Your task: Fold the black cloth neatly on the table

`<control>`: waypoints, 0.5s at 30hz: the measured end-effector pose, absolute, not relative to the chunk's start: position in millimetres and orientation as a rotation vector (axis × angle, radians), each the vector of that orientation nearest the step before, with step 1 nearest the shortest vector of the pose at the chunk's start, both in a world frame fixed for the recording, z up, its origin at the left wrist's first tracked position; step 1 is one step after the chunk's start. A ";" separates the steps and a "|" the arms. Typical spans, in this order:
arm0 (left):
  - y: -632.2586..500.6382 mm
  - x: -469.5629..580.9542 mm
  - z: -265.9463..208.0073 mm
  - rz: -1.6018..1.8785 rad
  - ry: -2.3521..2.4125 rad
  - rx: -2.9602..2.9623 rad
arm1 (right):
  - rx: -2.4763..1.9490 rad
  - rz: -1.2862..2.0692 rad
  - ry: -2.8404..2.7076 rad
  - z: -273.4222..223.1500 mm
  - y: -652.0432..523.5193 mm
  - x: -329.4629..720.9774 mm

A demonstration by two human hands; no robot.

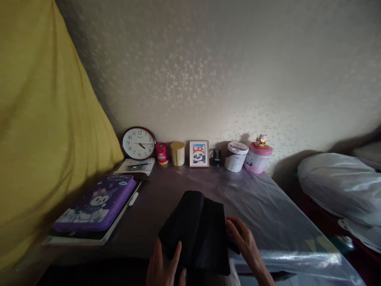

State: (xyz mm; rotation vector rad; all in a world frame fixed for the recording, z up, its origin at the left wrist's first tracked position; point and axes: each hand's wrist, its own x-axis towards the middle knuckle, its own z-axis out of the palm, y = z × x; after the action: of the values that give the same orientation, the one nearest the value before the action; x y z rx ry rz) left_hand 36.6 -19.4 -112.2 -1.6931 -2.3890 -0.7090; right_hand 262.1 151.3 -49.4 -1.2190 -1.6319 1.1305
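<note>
A folded piece of black cloth [198,232] lies over the near middle of the table, its near part hanging close to the front edge. My right hand [242,238] grips its right side between thumb and fingers. At the lower left corner, my left hand [163,264] holds the cloth, with one finger showing on top and others along its edge. Part of the left hand is cut off by the bottom of the view. What the cloth is exactly cannot be made out.
A purple pencil case [95,204] rests on books at left, beside a yellow curtain [59,119]. Along the wall stand a clock [138,143], a red can [162,153], a yellow can [177,154], a framed panda picture [199,154], a black stapler-like object [216,157] and two tubs [236,157].
</note>
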 end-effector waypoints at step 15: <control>-16.9 30.1 -102.0 -0.643 -2.339 -1.738 | -1.261 1.313 -1.422 -28.6 148.7 224.3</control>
State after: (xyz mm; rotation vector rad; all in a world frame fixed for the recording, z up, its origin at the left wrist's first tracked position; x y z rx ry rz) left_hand 30.1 -16.9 -102.0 -1.7376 -2.3394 -0.6433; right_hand 224.3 148.7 -28.6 -1.2614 -1.4218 1.3133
